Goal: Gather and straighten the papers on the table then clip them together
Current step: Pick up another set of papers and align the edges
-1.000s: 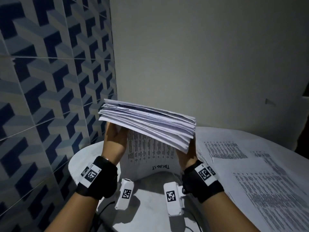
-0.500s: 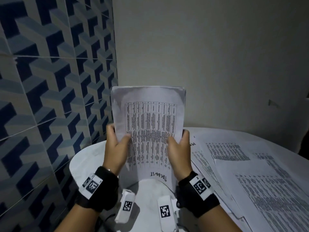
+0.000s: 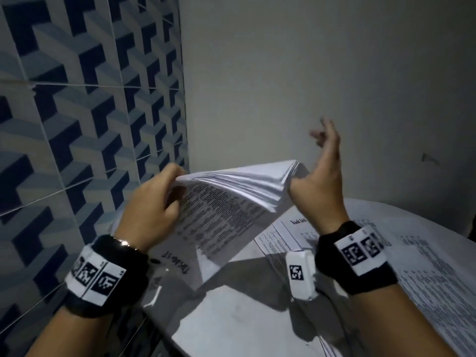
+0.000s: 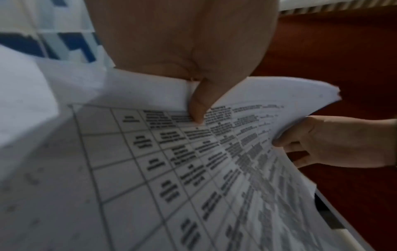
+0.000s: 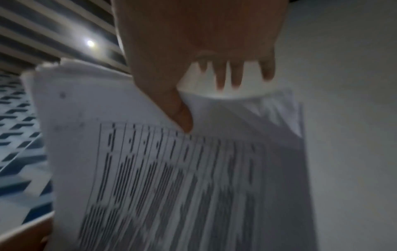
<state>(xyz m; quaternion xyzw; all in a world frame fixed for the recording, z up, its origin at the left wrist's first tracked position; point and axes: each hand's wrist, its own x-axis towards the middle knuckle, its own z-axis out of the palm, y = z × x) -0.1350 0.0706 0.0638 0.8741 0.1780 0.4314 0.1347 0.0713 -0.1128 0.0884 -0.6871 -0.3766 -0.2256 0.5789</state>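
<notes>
Head view, left to right, with places given from the stack of papers (image 3: 226, 202). Left of the stack stands a blue patterned tile wall (image 3: 77, 124). The left hand (image 3: 152, 210) grips the stack's left edge, fingers curled over the top sheets and thumb pressed on the printed face; in the left wrist view the thumb (image 4: 198, 103) lies on the printed table, while the fingers behind the sheets are hidden. The stack is held above the white table (image 3: 231, 305), tilted, its far edges fanned and uneven; a handwritten note near its lower corner is too blurred to read. At the stack's right edge is the right hand (image 3: 319, 186): its thumb side touches the sheets, and its fingers (image 3: 327, 132) are spread and raised clear of the paper, motion-blurred. In the right wrist view the thumb (image 5: 182, 117) rests against the top sheet and the fingertips hang loose beyond the paper's upper edge, gripping nothing. Right of and below the stack, loose printed sheets (image 3: 425, 266) lie overlapping on the table, cut off by the picture's right edge; their print is illegible. Behind the stack is a plain grey wall (image 3: 309, 73). Both wrists carry black bands with square coded markers; a white camera box (image 3: 300, 274) shows at the right wrist, the one at the left wrist is hidden. No clip can be made out
</notes>
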